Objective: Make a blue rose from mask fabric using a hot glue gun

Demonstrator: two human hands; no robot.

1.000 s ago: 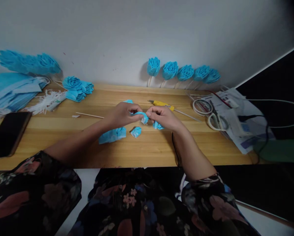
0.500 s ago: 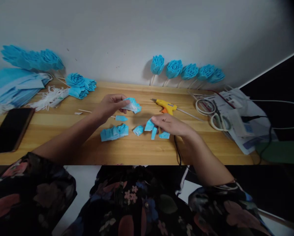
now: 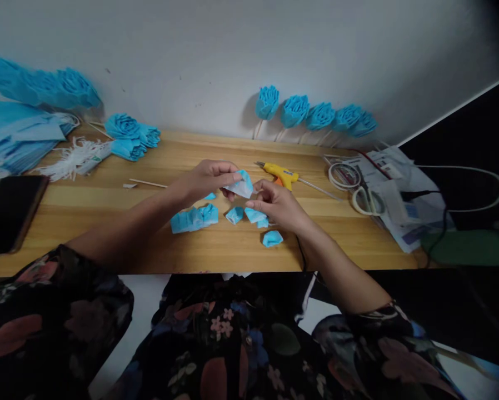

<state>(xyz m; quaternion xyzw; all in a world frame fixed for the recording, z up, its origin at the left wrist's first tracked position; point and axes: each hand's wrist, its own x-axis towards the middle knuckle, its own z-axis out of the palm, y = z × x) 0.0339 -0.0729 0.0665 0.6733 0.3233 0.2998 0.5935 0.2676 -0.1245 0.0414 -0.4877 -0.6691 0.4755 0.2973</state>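
Left hand (image 3: 205, 180) pinches a folded blue paper piece (image 3: 241, 185) between thumb and fingertips, lifted above the wooden table (image 3: 108, 222). Right hand (image 3: 277, 205), just right of that piece, closes its fingers on a smaller blue petal (image 3: 254, 215). Loose blue pieces (image 3: 191, 219) lie on the table below the held piece; the yellow glue gun (image 3: 283, 174) lies just behind it. No legible writing.

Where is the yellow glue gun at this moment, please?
In the head view, the glue gun lies on the wooden table, just beyond the right hand, left of the scissors.
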